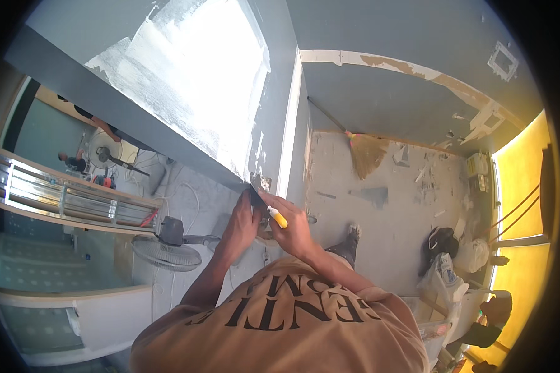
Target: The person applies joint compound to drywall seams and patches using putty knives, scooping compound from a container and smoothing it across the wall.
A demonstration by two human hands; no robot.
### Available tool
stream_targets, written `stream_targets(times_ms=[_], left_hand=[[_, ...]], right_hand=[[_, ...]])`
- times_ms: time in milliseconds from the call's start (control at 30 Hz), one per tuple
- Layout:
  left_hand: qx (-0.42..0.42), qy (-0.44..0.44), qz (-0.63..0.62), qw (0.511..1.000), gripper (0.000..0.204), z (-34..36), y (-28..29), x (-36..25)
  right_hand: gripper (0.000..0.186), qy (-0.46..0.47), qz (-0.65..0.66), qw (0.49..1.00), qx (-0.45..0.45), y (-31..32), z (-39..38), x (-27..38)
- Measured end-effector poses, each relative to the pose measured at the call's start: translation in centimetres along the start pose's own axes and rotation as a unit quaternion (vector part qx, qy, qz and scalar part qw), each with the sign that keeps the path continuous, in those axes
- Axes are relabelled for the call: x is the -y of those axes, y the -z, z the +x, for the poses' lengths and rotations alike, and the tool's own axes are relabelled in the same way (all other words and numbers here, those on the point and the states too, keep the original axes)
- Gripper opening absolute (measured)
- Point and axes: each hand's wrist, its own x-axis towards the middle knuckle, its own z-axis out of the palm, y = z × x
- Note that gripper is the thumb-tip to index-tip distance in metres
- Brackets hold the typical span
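In front of my chest both hands are close together at the lower corner of a grey wall edge. My right hand (290, 227) is closed round a putty knife (279, 217) with a white and yellow handle. Beside it my left hand (242, 222) is closed, its fingertips against a dark flat piece (256, 198); I cannot make out what it holds. White putty (259, 181) clings roughly to the edge just beyond my fingers. Above, a large patch of white filler (199, 68) covers part of the grey wall (130, 93), very bright in its middle.
A standing fan (167, 252) is at the left, near a window-like opening where another person's arm (104, 127) and a second fan (104, 149) show. A broom (364, 152) leans at the back wall. Scraps litter the floor (386, 214). Bags (445, 273) lie at the right.
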Motion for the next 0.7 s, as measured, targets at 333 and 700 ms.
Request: stream_targets(times_ms=[333,700], left_hand=[[-0.002,-0.018,-0.027,0.999,0.039,-0.1,0.2,-0.7],[-0.001,-0.002,0.0,1.0,0.04,-0.1,0.2,-0.3]], right_hand=[[0.058,0.005,-0.004,0.999,-0.031,-0.2,1.5,-0.5],[0.06,-0.024,0.006,1.0,-0.015,-0.2,0.5,-0.7]])
